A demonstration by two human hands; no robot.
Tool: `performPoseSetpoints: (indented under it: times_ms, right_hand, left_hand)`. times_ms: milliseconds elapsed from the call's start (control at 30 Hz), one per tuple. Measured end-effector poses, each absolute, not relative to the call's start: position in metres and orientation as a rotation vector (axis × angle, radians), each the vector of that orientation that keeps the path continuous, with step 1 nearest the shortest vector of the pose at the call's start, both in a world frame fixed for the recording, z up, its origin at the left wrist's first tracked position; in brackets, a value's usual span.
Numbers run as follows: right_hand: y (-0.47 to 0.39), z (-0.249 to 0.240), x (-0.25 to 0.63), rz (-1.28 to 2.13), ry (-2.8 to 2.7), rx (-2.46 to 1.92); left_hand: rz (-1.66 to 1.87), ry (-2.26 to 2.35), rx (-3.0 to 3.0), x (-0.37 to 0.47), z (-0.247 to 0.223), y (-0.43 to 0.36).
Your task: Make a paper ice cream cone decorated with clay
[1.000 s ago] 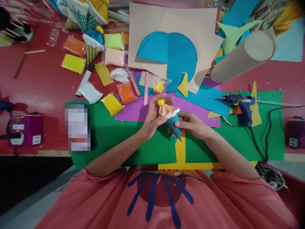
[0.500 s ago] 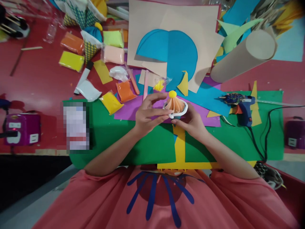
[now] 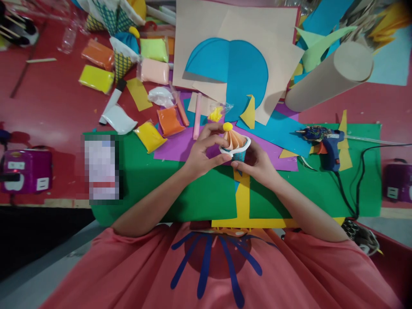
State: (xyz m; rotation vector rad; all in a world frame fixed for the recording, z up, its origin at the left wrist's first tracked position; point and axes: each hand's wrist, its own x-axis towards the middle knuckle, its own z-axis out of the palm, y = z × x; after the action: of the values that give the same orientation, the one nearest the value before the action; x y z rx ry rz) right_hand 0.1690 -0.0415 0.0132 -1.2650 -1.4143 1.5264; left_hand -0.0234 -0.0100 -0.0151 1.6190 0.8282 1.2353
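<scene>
Between my hands is a small paper ice cream cone [image 3: 237, 143] with peach pleated paper on top, a yellow ball at its peak, a white clay rim and a blue patterned lower part. My right hand [image 3: 257, 165] closes round the blue part from the right, thumb at the front. With thumb and fingers, my left hand [image 3: 204, 150] pinches the white rim on the left side. The cone tilts to the left. Beneath the hands lie a purple sheet [image 3: 174, 151] and a green mat [image 3: 180, 197]. A yellow paper strip [image 3: 243, 197] runs below the cone.
Several clay packets, such as an orange one [image 3: 170, 121], lie at left, with a marker [image 3: 112, 102] and a phone [image 3: 101, 167]. A glue gun [image 3: 330, 146] with its cord rests at right. A cardboard roll [image 3: 322, 81] and blue paper shape [image 3: 246, 71] lie beyond.
The cone has tipped and shifted slightly left, showing more of its blue side. My left fingers have moved along the white rim, while the right hand keeps its hold.
</scene>
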Motion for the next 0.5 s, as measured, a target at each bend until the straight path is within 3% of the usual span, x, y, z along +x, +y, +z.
performPoseSetpoints:
  times_ms: [500]
  right_hand:
    - [-0.036, 0.022, 0.171, 2.039, -1.092, -1.128]
  left_hand:
    - [1.099, 0.851, 1.080, -0.008, -0.009, -0.015]
